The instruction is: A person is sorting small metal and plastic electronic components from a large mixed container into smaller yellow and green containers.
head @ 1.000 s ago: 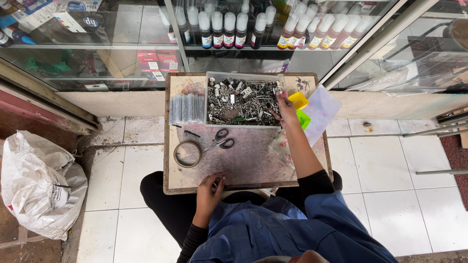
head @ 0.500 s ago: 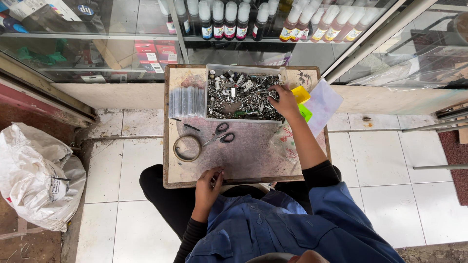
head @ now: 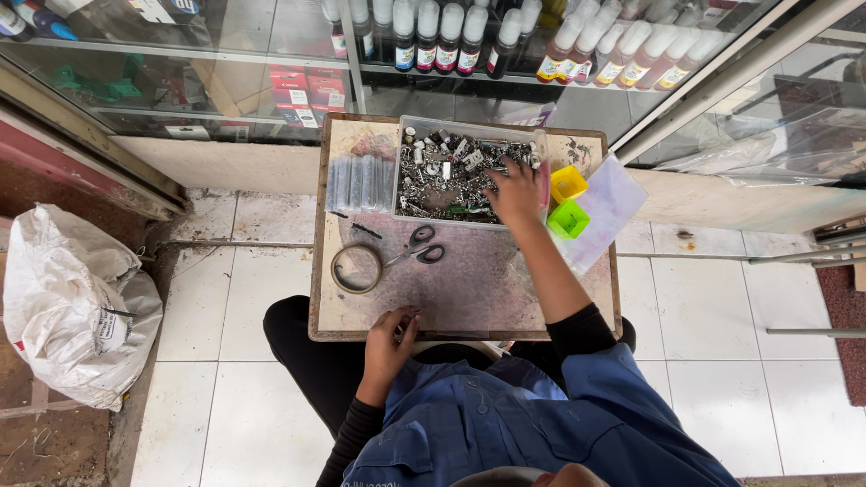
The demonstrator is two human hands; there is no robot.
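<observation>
My right hand (head: 514,191) reaches forward into a clear plastic tray (head: 408,126) full of small metal parts, fingers spread over the pile. Whether it grips a piece I cannot tell. My left hand (head: 390,340) rests at the near edge of the worn wooden board (head: 469,289), fingers curled on something small that I cannot make out. Between the hands lie black-handled scissors (head: 420,246) and a roll of tape (head: 356,268).
A yellow cup (head: 568,183) and a green cup (head: 569,218) sit right of the tray on a clear plastic bag (head: 606,212). Clear packets (head: 359,183) lie left of the tray. A glass showcase with bottles (head: 451,36) stands behind; a white sack (head: 72,302) lies left.
My right hand has moved left from the tray's right edge, deeper over the metal parts. My left hand has stayed at the board's near edge. The view has shifted slightly.
</observation>
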